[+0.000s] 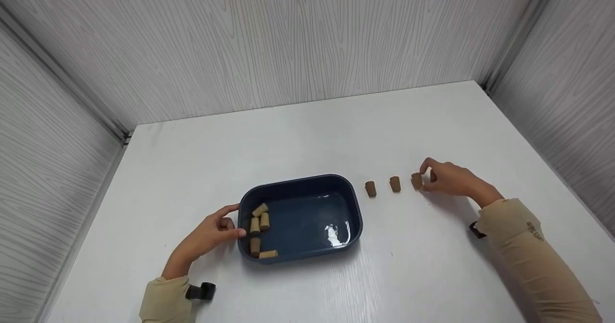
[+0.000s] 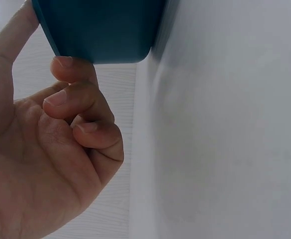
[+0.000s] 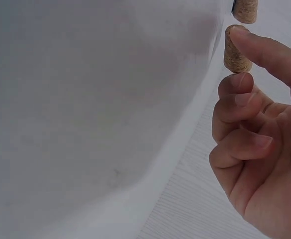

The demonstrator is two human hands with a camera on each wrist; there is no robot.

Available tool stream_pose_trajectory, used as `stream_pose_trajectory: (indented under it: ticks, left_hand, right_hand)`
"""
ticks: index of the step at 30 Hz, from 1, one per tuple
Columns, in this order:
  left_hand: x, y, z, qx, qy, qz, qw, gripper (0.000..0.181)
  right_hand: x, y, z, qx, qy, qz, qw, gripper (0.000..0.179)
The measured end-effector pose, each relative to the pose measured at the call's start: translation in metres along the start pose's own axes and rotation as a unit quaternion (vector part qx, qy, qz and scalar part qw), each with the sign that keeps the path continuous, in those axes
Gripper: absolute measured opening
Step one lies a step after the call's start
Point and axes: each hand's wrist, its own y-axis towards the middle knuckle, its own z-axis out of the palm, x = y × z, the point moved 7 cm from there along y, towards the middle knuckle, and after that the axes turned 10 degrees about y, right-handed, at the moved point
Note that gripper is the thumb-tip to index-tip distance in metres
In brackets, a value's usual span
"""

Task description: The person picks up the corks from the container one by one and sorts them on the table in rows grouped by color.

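Observation:
A dark blue tray (image 1: 307,254) with raised walls rests on the white table. My left hand (image 1: 210,235) holds its left end, thumb at the rim and fingers against the outside; the left wrist view has the fingers curled below the tray wall (image 2: 100,40). Several cork stoppers (image 1: 264,221) lie inside along the tray's left side. To the right of the tray, my right hand (image 1: 451,179) pinches a cork stopper (image 1: 416,180) between thumb and index finger. In the right wrist view the thumb lies on that cork (image 3: 236,55).
Two more cork stoppers, one near the tray (image 1: 370,189) and one farther right (image 1: 395,184), stand in a row with the pinched one. Grey wood-grain panels (image 1: 307,39) enclose the table (image 1: 307,135) at the back and both sides.

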Motion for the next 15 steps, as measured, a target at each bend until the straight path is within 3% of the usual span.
stream_pose_trajectory:
  ticks: [15]
  left_hand:
    - [0.0011,0.0017,0.0002,0.003,0.003,0.009,1.0,0.072]
  right_hand:
    - [-0.0064,0.002,0.0006,-0.002,-0.019,0.008,0.9998,0.035]
